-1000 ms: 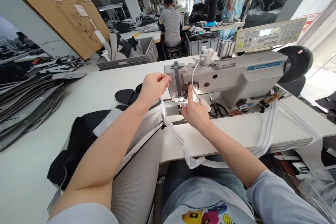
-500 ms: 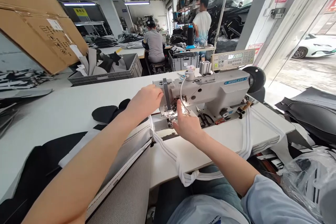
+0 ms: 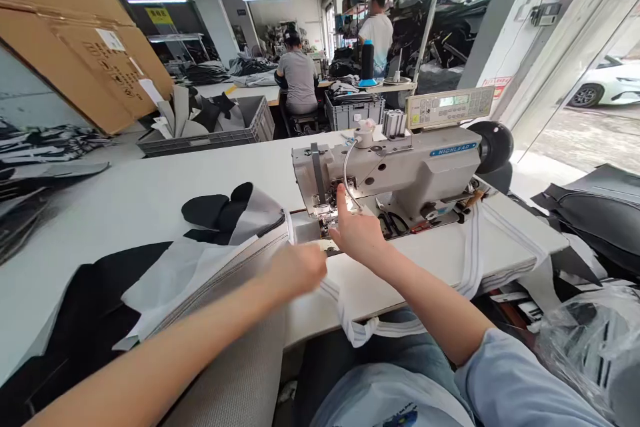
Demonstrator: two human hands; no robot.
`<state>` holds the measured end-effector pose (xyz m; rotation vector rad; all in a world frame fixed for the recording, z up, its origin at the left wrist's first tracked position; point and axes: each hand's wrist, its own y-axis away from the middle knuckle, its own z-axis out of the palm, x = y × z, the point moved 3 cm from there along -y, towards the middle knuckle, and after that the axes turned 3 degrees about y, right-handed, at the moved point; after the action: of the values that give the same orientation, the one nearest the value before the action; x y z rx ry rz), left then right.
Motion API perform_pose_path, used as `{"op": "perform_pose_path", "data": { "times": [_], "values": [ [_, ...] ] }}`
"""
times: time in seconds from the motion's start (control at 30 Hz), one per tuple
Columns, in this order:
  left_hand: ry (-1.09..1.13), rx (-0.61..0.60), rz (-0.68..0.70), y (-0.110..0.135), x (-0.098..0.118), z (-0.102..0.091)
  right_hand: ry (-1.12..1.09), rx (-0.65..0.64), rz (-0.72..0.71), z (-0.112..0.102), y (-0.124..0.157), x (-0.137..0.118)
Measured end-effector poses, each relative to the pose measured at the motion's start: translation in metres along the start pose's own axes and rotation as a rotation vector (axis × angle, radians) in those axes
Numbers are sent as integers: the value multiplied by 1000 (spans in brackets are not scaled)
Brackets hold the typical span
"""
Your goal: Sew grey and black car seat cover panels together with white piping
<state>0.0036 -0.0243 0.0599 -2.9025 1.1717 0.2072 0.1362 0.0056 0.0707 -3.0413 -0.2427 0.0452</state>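
My left hand point(image 3: 300, 268), blurred by motion, is over the grey fabric panel point(image 3: 230, 360) left of the sewing machine point(image 3: 395, 167). Its fingers are curled together; whatever they hold, if anything, is hidden. My right hand point(image 3: 359, 232) is at the machine's needle area, its index finger stretched upward beside the lit needle bar and its thumb apart. I see nothing held in it. White striped tape point(image 3: 345, 307) runs from the panel's edge near the presser foot and hangs in a loop over the table's front edge. Black and white fabric pieces point(image 3: 215, 212) lie joined beside the panel.
Scissors point(image 3: 397, 221) lie under the machine arm. Behind the table are a grey crate point(image 3: 200, 143) of scraps, a large cardboard box point(image 3: 85, 60) and a thread cone point(image 3: 367, 61). Two people work farther back. Dark padded pieces point(image 3: 595, 213) are stacked at right.
My left hand has moved down and toward me from the machine head to over the panel. My right hand stays at the needle area. The view has shifted slightly.
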Motion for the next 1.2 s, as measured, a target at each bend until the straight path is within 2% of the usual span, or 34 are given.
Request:
{"op": "perform_pose_path", "data": {
  "times": [0.1,0.17,0.2,0.27,0.37,0.43,0.47,0.53,0.57,0.6,0.67,0.7,0.73,0.77,0.83,0.9,0.97,1.03,1.1,1.2],
  "values": [
    [38,-471,291,50,62,58,-38,-8,8,2,-3,3],
    [105,-639,401,73,91,82,-131,12,13,7,-2,6],
    [146,-667,414,78,99,90,-241,23,-11,11,-1,6],
    [213,-666,369,76,103,98,-644,9,-122,21,7,1],
    [272,-691,268,59,91,102,-1427,-187,-319,36,22,-11],
    [400,-697,277,50,81,98,-1731,-251,-316,46,27,-13],
    [502,-673,303,46,75,93,-1780,-192,-287,50,26,-9],
    [721,-521,303,37,59,79,-1676,48,-231,59,19,5],
    [820,-385,240,31,46,70,-1541,147,-226,64,14,12],
    [906,-215,120,23,30,60,-1366,187,-248,71,9,17],
    [1067,126,-191,9,-6,45,-944,103,-353,89,-2,21],
    [1168,245,-312,2,-22,40,-755,22,-413,99,-6,21],
    [1292,308,-377,-6,-34,38,-608,-49,-464,108,-10,20],
    [1427,317,-380,-14,-42,38,-508,-98,-499,115,-13,20],
    [1656,271,-292,-31,-48,41,-440,-136,-520,123,-17,19],
    [1753,301,-292,-45,-51,48,-441,-136,-515,125,-19,19],
    [1787,397,-425,-55,-55,55,-448,-131,-533,125,-19,19],
    [1848,405,-564,-65,-58,59,-469,-120,-571,125,-18,21],
    [1937,246,-610,-78,-57,55,-502,-106,-610,126,-18,22],
    [2015,-55,-557,-91,-47,42,-555,-84,-684,126,-17,24]
  ]
}}
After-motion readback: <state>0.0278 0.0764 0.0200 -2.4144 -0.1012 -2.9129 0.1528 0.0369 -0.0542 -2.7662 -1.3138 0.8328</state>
